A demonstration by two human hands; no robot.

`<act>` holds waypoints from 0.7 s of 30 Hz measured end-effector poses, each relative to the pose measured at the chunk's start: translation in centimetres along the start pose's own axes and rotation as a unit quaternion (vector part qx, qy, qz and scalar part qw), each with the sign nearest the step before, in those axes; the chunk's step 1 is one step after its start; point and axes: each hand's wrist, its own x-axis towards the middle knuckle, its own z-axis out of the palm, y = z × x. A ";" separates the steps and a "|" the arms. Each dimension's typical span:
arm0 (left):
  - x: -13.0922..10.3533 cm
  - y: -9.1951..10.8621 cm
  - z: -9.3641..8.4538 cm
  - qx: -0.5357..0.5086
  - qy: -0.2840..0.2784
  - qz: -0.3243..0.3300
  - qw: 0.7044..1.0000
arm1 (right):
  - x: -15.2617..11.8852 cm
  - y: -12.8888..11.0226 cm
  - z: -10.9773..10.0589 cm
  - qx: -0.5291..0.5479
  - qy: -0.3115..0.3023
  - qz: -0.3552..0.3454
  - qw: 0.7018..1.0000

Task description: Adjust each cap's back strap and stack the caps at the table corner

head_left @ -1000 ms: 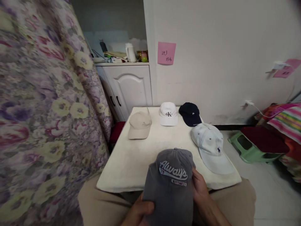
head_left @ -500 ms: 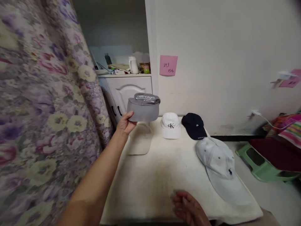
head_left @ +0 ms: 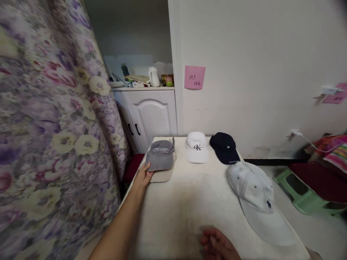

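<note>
At the table's far left, my left hand (head_left: 144, 175) is closed on the left edge of a dark grey baseball cap's (head_left: 160, 156) brim. White lettering runs across the front of that cap. It rests over a beige cap (head_left: 162, 176), whose brim sticks out below while its crown is mostly covered. Near the table's front edge hovers my right hand (head_left: 221, 245), palm turned inward, fingers loosely bent and nothing in them. To its right lies a pale grey-blue cap (head_left: 255, 191) with a small dark emblem.
A white cap (head_left: 197, 147) with black letters and a navy cap (head_left: 224, 147) sit along the cream table's (head_left: 187, 202) back. A floral curtain (head_left: 59, 130) hangs close on the left. A green stool (head_left: 300, 191) stands to the right, a white cabinet (head_left: 154, 112) behind.
My left hand has lowered the grey cap from above the table onto the beige cap, still gripping its brim. My right hand has shifted slightly down in the view.
</note>
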 end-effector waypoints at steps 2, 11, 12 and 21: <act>0.1 0.0 -0.4 0.010 0.002 -0.006 1.000 | -0.2 -0.3 0.1 -0.013 -0.008 0.008 1.000; -1.2 0.3 -2.9 0.098 0.044 -0.045 0.993 | -0.9 -0.9 0.8 -0.043 -0.014 -0.003 0.999; -1.4 0.4 -3.1 0.110 0.051 -0.050 0.991 | -1.0 -1.0 1.0 -0.046 -0.015 -0.003 0.999; -2.2 1.0 -3.9 0.236 0.118 -0.033 0.964 | -1.8 -1.6 2.1 -0.046 -0.020 -0.014 0.999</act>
